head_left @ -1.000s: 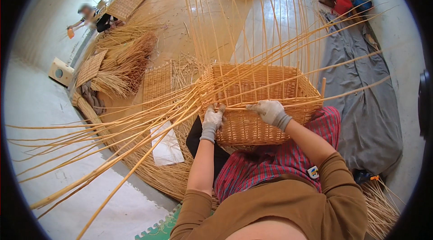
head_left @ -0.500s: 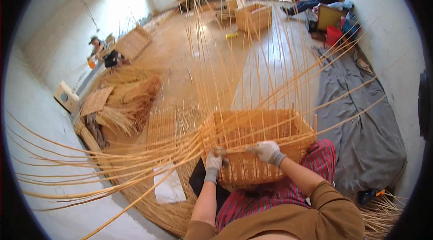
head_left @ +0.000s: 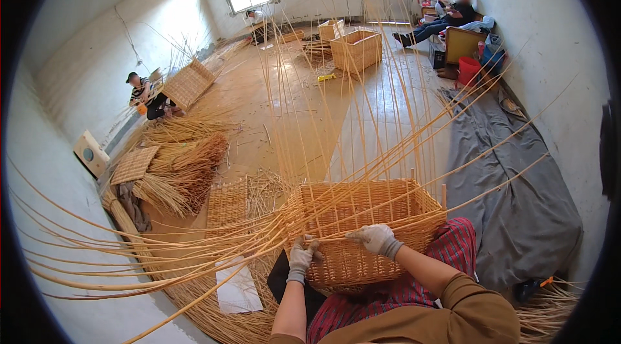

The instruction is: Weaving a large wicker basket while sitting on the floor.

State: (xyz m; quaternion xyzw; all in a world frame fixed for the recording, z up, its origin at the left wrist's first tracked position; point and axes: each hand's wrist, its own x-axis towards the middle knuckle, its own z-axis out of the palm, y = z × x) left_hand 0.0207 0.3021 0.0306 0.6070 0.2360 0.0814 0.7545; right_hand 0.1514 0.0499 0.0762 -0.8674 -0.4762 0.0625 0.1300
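Gripping the front rim of one woven basket [head_left: 369, 267] near its left corner with the gloved left hand [head_left: 303, 258], closed around the edge; curling the gloved right hand [head_left: 375, 239] over the same rim nearer its middle. Cannot tell of anything pinched under the right fingers, turned away from view. Hidden: the basket's underside, and part of its interior behind crossing rods [head_left: 279, 227]. Cut off at the lower edge: one long rod, slanting down to the left. Hard to make out: the farthest person [head_left: 257, 19], small beneath the window. Resting on the striped lap [head_left: 456, 240], mouth upward, long axis running left to right, right end slightly farther from the body. Counted: two gloved hands, one basket in hand, two box-shaped baskets [head_left: 357, 51] across the floor, three other people, one red bucket [head_left: 468, 71], one white sheet [head_left: 238, 289]; rods too tangled for counting.
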